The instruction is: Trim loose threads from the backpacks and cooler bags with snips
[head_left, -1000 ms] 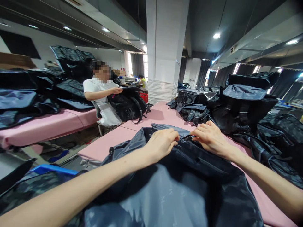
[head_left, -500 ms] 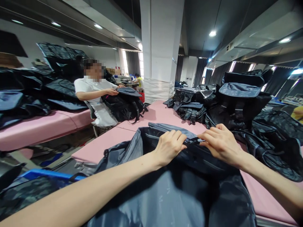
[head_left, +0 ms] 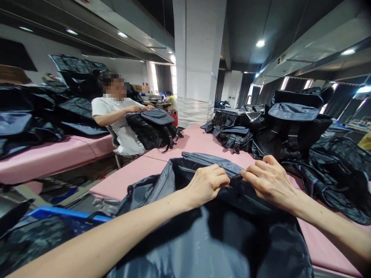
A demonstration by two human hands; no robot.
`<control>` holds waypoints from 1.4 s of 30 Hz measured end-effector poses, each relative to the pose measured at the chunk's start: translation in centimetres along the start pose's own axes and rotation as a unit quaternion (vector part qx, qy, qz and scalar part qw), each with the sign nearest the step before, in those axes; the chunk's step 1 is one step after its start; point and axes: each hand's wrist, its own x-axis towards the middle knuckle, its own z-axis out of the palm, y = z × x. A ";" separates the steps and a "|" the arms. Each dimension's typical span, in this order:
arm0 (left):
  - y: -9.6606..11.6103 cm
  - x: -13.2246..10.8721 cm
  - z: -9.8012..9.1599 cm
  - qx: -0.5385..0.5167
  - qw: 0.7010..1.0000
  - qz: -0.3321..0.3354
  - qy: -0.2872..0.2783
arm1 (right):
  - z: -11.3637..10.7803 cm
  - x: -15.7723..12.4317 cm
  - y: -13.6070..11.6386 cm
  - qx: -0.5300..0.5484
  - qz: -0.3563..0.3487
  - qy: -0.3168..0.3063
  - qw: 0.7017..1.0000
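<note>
A large open bag (head_left: 197, 239) with a grey-blue lining fills the space below my arms, resting on a pink table (head_left: 124, 175). Near the middle of its far edge my left hand (head_left: 207, 183) pinches the dark material. Just to its right, my right hand (head_left: 268, 179) has its fingers closed on the same edge. A short dark strip (head_left: 236, 177) of the bag spans the small gap between the two hands. The fingertips partly hide what they grip.
Across the table a person in a white shirt (head_left: 100, 106) handles a black backpack (head_left: 150, 129). Piled bags (head_left: 292, 135) stand at the right, others (head_left: 31, 112) at the far left. A blue bin (head_left: 66, 212) is at lower left; a white pillar (head_left: 195, 58) rises behind.
My hands have shifted slightly on the bag's edge, and a light piece by my right fingertips no longer shows. The other person's hands have moved left on the backpack, whose flap has come down.
</note>
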 end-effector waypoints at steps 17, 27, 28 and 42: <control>-0.2 0.0 0.9 0.112 0.992 -0.056 0.016 | 0.6 1.1 -0.3 0.004 0.002 0.017 1.000; -2.4 -0.5 -2.7 -0.129 0.979 -0.069 -0.140 | 0.5 0.8 0.1 -0.006 0.007 -0.020 1.000; -2.8 -0.8 -3.0 -0.126 0.978 -0.104 -0.130 | 0.5 0.8 0.2 -0.005 0.006 -0.024 1.000; -0.2 1.0 0.5 0.130 0.965 -0.225 -0.035 | 1.2 1.8 0.4 -0.026 -0.001 0.011 1.000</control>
